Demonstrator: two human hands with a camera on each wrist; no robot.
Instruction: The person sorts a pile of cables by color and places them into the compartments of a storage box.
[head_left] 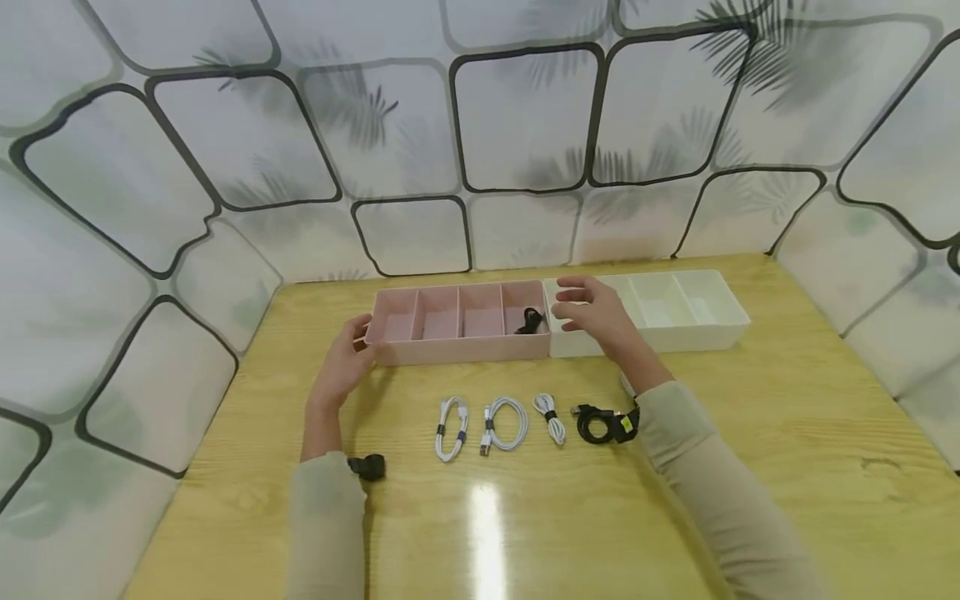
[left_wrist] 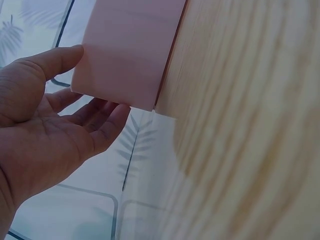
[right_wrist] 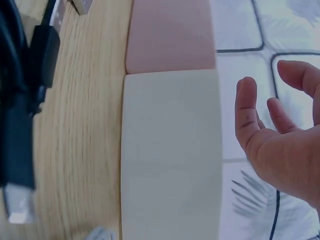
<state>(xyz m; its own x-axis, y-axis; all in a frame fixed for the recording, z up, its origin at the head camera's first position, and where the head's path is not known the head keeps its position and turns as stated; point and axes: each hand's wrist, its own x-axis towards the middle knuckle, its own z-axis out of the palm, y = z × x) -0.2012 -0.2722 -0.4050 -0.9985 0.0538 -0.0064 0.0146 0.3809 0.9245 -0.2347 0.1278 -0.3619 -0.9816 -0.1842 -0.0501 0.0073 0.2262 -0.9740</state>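
Nearest me, on the pale wooden table (head_left: 750, 433), four coiled cables lie in a tidy row, each bound with a tie so it stays compact: a white coiled cable with a dark band (head_left: 451, 428), a looser white coiled cable (head_left: 505, 424), a small white coiled cable (head_left: 551, 417), and a black coiled cable with a yellow tag (head_left: 602, 423) just beside my right sleeve. They sit apart from one another, so each can be lifted singly.

Beyond them my left hand (head_left: 343, 364) rests against the left end of the long pink plastic divided tray (head_left: 457, 343). In the left wrist view the thumb lies along the tray's outer wall and the straight fingers reach under its corner, relaxed, not clamped; I judge it is steadying the tray there so it does not slide.

My right hand (head_left: 596, 312) hovers with fingers spread and loose, grasping nothing, above the seam where the pink tray butts against the cream plastic divided tray (head_left: 723, 329). The right wrist view shows the palm clear of both walls.

In the pink tray's rightmost compartment lies a small black coiled cable (head_left: 530, 321); the other three compartments show only bare floor. Behind stands a white wall with dark rounded outlines and leaf shadows (head_left: 525, 125).
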